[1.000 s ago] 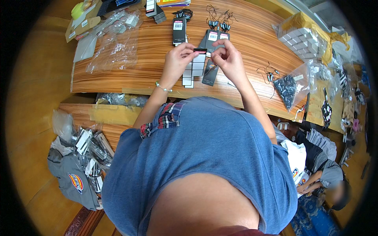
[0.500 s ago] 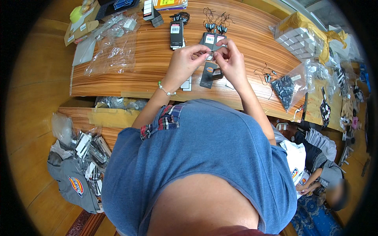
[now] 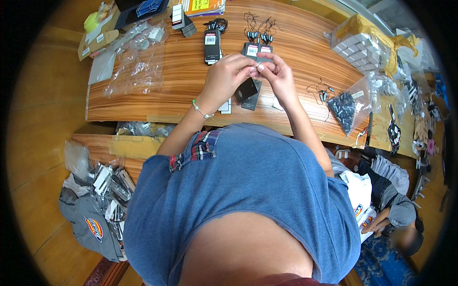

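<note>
Over the near middle of the table, my left hand (image 3: 229, 74) and my right hand (image 3: 275, 74) meet with fingertips pinched together. Between them is a thin string, mostly hidden by the fingers. A small black hang tag (image 3: 246, 89) dangles tilted just below, seemingly from that string. Under it a larger dark grey hang tag (image 3: 253, 101) lies flat on the table. Just beyond my fingers sit two stacks of dark tags (image 3: 251, 49) with white labels, their black strings (image 3: 260, 34) spread away from me. Another stack of tags (image 3: 212, 46) stands to the left of these.
Clear plastic bags (image 3: 138, 62) cover the table's left part. Loose black strings (image 3: 324, 93) and a bag of black pieces (image 3: 344, 109) lie at right, with a wrapped pack of small white boxes (image 3: 358, 47) behind. Another person (image 3: 396, 214) sits at lower right.
The dangling black tag has swung from right to left, and its place is now below my left hand. Both hands have shifted only slightly, still pinched together.
</note>
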Tool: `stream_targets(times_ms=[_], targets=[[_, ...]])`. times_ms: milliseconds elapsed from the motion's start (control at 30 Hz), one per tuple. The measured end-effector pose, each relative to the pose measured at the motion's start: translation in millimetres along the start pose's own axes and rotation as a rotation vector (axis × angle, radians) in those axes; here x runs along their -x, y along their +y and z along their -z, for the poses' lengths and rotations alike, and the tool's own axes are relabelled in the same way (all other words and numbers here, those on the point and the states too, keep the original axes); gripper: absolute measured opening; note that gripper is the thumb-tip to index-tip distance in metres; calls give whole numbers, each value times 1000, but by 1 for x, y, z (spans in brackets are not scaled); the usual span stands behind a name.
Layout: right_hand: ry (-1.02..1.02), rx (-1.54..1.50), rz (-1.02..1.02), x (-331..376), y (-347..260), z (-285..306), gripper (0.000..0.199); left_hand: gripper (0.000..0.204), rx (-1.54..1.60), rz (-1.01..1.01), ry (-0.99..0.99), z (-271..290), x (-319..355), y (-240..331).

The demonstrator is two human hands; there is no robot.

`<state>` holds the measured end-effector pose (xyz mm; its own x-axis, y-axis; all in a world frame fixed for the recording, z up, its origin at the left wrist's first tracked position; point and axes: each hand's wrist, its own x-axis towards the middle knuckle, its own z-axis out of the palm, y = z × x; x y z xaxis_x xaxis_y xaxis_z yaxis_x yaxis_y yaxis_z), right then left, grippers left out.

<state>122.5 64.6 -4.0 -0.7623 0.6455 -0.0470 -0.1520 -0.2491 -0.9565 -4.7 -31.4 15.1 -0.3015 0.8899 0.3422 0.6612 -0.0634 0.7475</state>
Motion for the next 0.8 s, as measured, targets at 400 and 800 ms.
stream_targets(times_ms=[400,800], targets=[[175,-421,23,-13,2,21,11,12,-301,-467,191,2,-4,-4],[-508,-1081,-105,-21,-16,25,12,14,-177,-393,212,0,-7,-10]])
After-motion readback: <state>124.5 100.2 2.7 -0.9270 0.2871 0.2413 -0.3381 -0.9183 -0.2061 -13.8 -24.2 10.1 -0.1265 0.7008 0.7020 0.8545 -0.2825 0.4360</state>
